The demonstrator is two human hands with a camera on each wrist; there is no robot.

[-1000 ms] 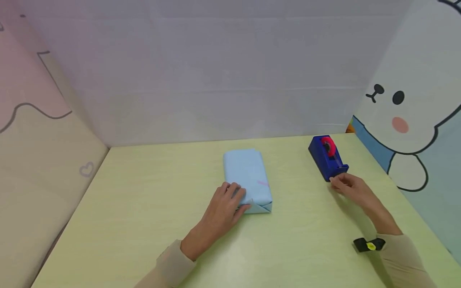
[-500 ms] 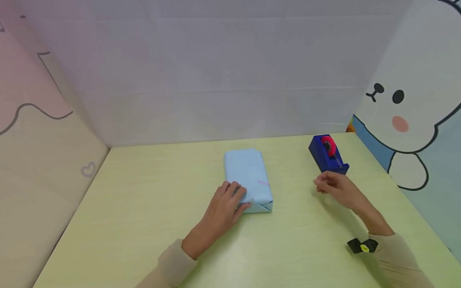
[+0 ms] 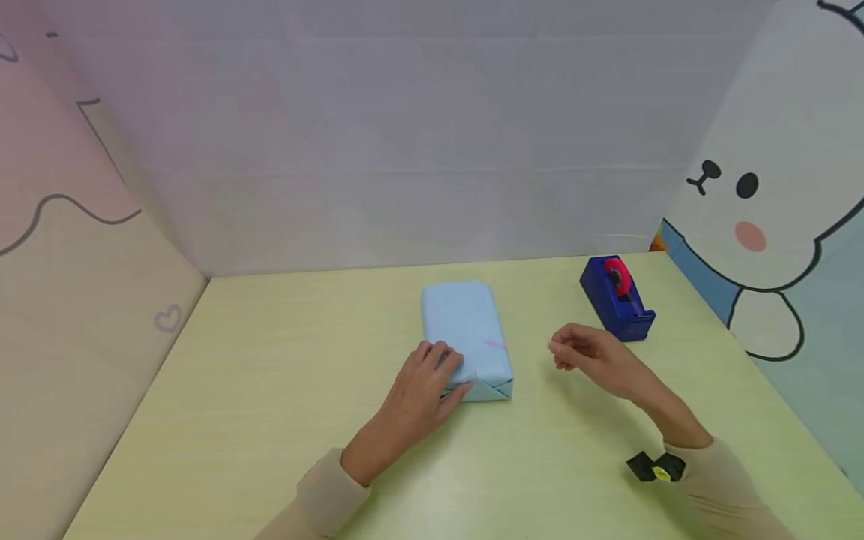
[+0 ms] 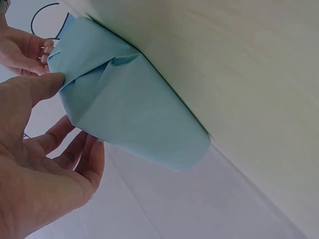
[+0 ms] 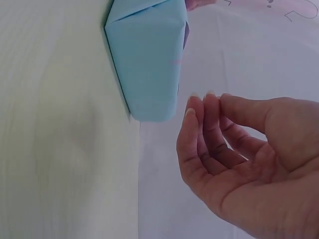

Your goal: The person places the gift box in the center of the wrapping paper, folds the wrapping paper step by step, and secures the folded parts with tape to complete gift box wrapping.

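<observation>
A box wrapped in light blue paper (image 3: 463, 319) lies on the table, with folded flaps at its near end and a thin pink strip on top. My left hand (image 3: 420, 390) holds its near left corner. In the left wrist view the thumb (image 4: 47, 87) presses the folded end and the fingers curl against another face. To the right of the box, my right hand (image 3: 597, 360) hovers over the table with thumb and fingertips pinched together. It has come from the tape dispenser; the piece of tape between the fingertips is too thin to make out clearly.
A blue tape dispenser (image 3: 616, 300) with a red-pink core stands at the back right of the pale yellow table (image 3: 270, 390). A white wall (image 3: 418, 150) closes off the back, and printed panels stand at the left and right.
My right hand has moved left from the front of the tape dispenser toward the box, fingertips still pinched. The left hand keeps its hold on the box, which has not moved.
</observation>
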